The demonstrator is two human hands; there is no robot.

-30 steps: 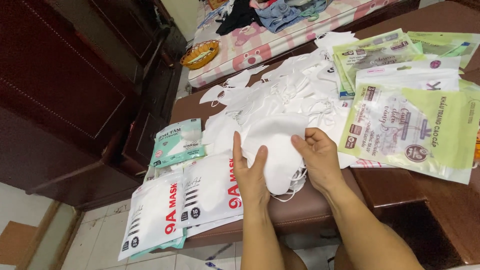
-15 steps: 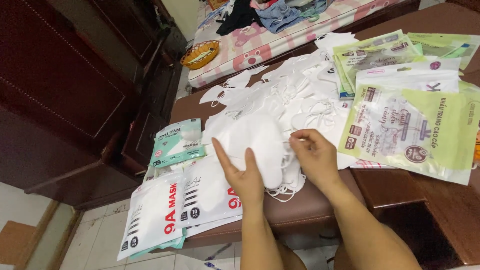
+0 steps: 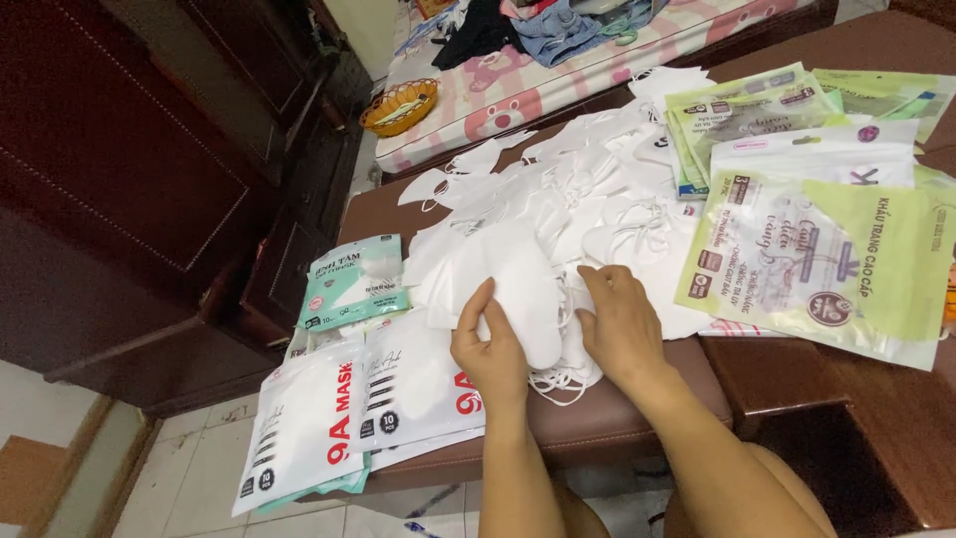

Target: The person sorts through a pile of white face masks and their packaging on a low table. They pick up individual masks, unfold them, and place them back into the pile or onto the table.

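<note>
Head view shows a small stack of white folded masks lying near the front edge of the dark brown table, with loose ear loops spilling out just below it. The left hand pinches the stack's lower left side, thumb on top and fingers underneath, so it is grasping the masks; the right hand rests flat and unclenched against the stack's right side, fingertips on the loops, holding nothing. Squaring the stack well seems to call for keeping the left pinch light while the right palm nudges the edges level, loops tucked clear. Beyond it, a loose heap of white masks spreads toward the back edge. White printed pouches overhang the front left corner, and green packets cover the right side.
</note>
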